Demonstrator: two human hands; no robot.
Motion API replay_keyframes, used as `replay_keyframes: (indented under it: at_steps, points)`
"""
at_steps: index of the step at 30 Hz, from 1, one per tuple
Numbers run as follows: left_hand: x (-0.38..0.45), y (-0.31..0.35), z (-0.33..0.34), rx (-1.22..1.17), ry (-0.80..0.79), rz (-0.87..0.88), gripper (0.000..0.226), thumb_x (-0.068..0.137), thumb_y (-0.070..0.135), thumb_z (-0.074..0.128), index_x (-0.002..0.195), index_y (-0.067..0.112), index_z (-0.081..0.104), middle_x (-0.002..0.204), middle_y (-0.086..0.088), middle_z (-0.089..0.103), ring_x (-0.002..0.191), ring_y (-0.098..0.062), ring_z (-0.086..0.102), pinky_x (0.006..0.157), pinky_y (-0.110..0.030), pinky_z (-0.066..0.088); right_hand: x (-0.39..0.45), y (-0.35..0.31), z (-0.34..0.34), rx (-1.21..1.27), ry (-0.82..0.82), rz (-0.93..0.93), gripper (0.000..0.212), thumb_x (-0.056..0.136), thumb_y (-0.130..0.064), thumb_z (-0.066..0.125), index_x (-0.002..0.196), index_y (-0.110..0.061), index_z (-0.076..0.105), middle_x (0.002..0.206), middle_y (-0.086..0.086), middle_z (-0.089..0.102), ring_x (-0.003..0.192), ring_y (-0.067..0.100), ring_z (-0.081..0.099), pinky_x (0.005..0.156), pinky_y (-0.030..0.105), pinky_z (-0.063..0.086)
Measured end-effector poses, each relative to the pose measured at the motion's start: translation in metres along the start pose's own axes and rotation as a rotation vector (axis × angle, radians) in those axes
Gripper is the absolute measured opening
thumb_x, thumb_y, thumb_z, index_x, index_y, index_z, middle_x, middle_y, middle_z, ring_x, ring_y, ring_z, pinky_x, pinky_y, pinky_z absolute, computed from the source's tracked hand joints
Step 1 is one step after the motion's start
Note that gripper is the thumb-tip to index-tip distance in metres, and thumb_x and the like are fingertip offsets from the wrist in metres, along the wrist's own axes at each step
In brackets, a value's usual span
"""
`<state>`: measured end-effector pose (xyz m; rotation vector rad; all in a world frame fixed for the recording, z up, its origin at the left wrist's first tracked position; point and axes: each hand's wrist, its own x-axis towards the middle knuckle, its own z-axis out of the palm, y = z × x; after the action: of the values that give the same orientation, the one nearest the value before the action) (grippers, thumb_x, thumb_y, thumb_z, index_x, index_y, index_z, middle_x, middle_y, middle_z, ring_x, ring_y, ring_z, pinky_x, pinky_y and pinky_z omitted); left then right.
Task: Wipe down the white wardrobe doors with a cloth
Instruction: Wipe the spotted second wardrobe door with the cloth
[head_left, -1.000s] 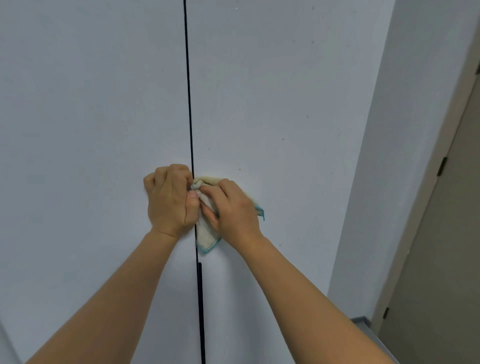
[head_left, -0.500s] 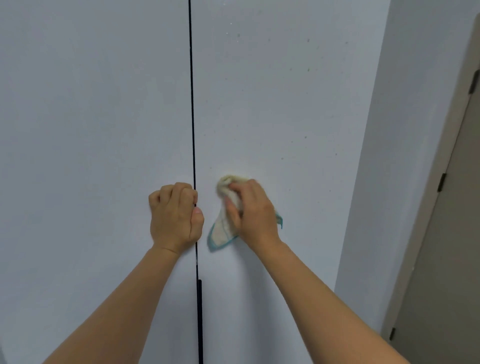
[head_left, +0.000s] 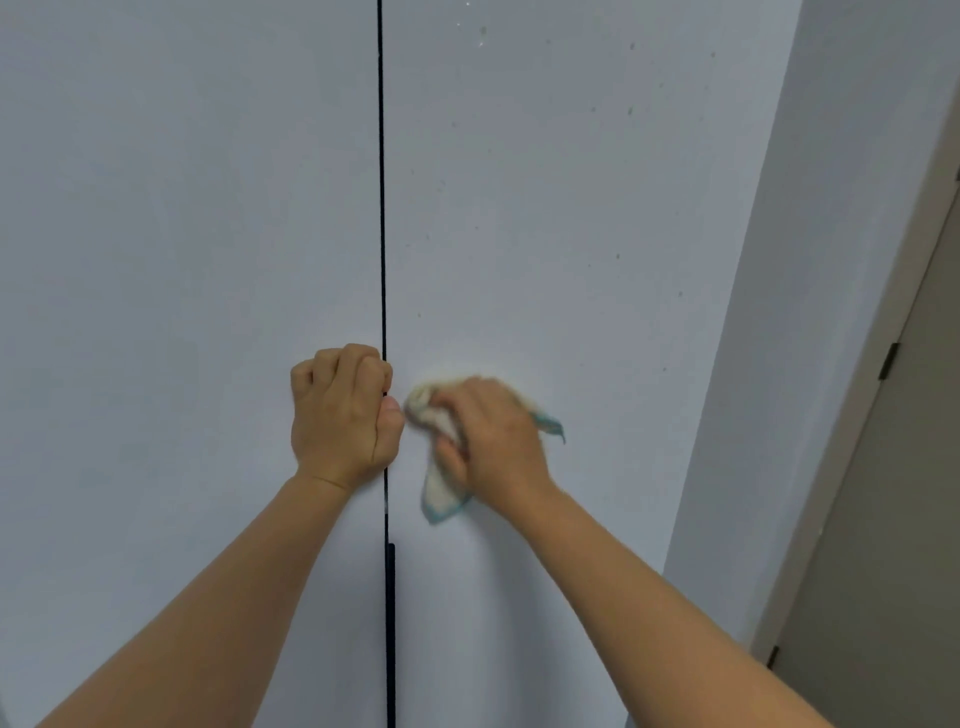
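Head view: the cloth (head_left: 439, 493) is gripped by the right hand (head_left: 493, 441) against the right door (head_left: 545, 234). The left hand (head_left: 340, 410), fisted on nothing, is rested at the left door's (head_left: 182, 234) inner edge. Specks higher up could be missed.

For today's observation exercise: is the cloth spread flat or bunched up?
Bunched up: the cloth is crumpled under the right hand, with corners hanging loose.

Single head cam, close to the wardrobe doors (head_left: 519, 208), facing them square-on and tilted slightly up. Door seam (head_left: 383, 208) runs vertically just left of frame centre; room door (head_left: 893, 519) sits at right edge. No second view.
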<state>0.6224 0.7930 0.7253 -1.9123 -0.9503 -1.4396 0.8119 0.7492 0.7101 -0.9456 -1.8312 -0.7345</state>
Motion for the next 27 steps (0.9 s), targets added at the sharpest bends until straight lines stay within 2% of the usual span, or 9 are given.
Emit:
replay_keyframes:
  at_steps: [4, 6, 10, 12, 14, 16, 19, 21, 27]
  points:
    - [0.001, 0.000, -0.001, 0.040, 0.008, 0.026, 0.017, 0.078, 0.023, 0.041, 0.085, 0.010, 0.051, 0.090, -0.007, 0.054, 0.089, -0.025, 0.040, 0.078, -0.039, 0.025, -0.019, 0.010, -0.006, -0.071, -0.101, -0.137, 0.022, 0.093, -0.017, 0.070, 0.113, -0.009, 0.069, 0.101, 0.006, 0.062, 0.091, 0.025, 0.058, 0.076, 0.036, 0.049]
    - [0.001, 0.002, 0.001, 0.040, 0.027, 0.032, 0.019, 0.079, 0.022, 0.041, 0.084, 0.010, 0.054, 0.090, -0.007, 0.055, 0.090, -0.026, 0.041, 0.079, -0.036, 0.023, -0.005, 0.028, -0.023, -0.105, -0.019, -0.067, 0.022, 0.095, -0.018, 0.068, 0.115, -0.008, 0.068, 0.102, 0.008, 0.062, 0.091, 0.026, 0.058, 0.077, 0.035, 0.048]
    - [0.000, 0.002, 0.003, 0.048, 0.061, 0.040, 0.020, 0.079, 0.021, 0.042, 0.086, 0.009, 0.056, 0.090, -0.007, 0.057, 0.091, -0.027, 0.043, 0.083, -0.032, 0.018, 0.044, 0.069, -0.073, 0.030, 0.480, 0.547, 0.024, 0.097, -0.018, 0.064, 0.119, -0.009, 0.062, 0.112, -0.002, 0.060, 0.097, 0.010, 0.055, 0.083, 0.021, 0.043]
    - [0.001, 0.002, 0.005, 0.044, 0.049, 0.055, 0.022, 0.080, 0.023, 0.042, 0.091, 0.010, 0.056, 0.092, -0.006, 0.058, 0.092, -0.027, 0.044, 0.081, -0.036, 0.024, 0.055, 0.076, -0.078, 0.086, 0.625, 0.707, 0.025, 0.097, -0.020, 0.062, 0.119, -0.011, 0.061, 0.113, -0.006, 0.060, 0.097, 0.006, 0.055, 0.082, 0.020, 0.042]
    - [-0.001, 0.001, 0.007, 0.065, 0.000, 0.127, 0.024, 0.082, 0.027, 0.042, 0.095, 0.012, 0.056, 0.096, -0.006, 0.061, 0.092, -0.027, 0.045, 0.080, -0.040, 0.028, 0.047, 0.065, -0.063, 0.066, 0.560, 0.593, 0.024, 0.094, -0.023, 0.060, 0.116, -0.013, 0.061, 0.108, 0.002, 0.062, 0.095, 0.019, 0.061, 0.081, 0.030, 0.047]
    - [-0.002, 0.000, 0.008, 0.106, -0.040, 0.198, 0.025, 0.083, 0.029, 0.042, 0.097, 0.013, 0.055, 0.097, -0.006, 0.062, 0.091, -0.028, 0.046, 0.079, -0.042, 0.030, 0.019, 0.050, -0.044, -0.005, 0.311, 0.296, 0.025, 0.090, -0.021, 0.062, 0.112, -0.011, 0.063, 0.103, 0.010, 0.063, 0.093, 0.031, 0.061, 0.082, 0.040, 0.050]
    - [-0.002, 0.000, 0.008, 0.156, -0.070, 0.218, 0.023, 0.085, 0.030, 0.043, 0.097, 0.014, 0.056, 0.097, -0.005, 0.060, 0.089, -0.028, 0.047, 0.078, -0.043, 0.031, -0.012, 0.054, -0.040, -0.078, -0.035, -0.093, 0.026, 0.089, -0.014, 0.072, 0.114, -0.007, 0.069, 0.103, 0.011, 0.064, 0.095, 0.031, 0.059, 0.083, 0.042, 0.051]
    - [-0.002, 0.001, 0.007, 0.172, -0.081, 0.205, 0.023, 0.085, 0.029, 0.043, 0.095, 0.014, 0.058, 0.095, -0.005, 0.060, 0.088, -0.029, 0.047, 0.078, -0.043, 0.031, -0.004, 0.071, -0.055, -0.121, -0.068, -0.142, 0.028, 0.091, -0.014, 0.072, 0.118, -0.008, 0.068, 0.105, 0.013, 0.065, 0.097, 0.033, 0.061, 0.086, 0.040, 0.050]
    - [-0.002, 0.005, 0.008, 0.217, -0.075, 0.183, 0.023, 0.085, 0.029, 0.043, 0.090, 0.013, 0.059, 0.093, -0.005, 0.059, 0.087, -0.027, 0.045, 0.076, -0.042, 0.029, 0.047, 0.122, -0.108, 0.060, 0.598, 0.643, 0.025, 0.098, -0.015, 0.059, 0.122, -0.006, 0.058, 0.115, -0.003, 0.054, 0.103, 0.013, 0.055, 0.093, 0.033, 0.048]
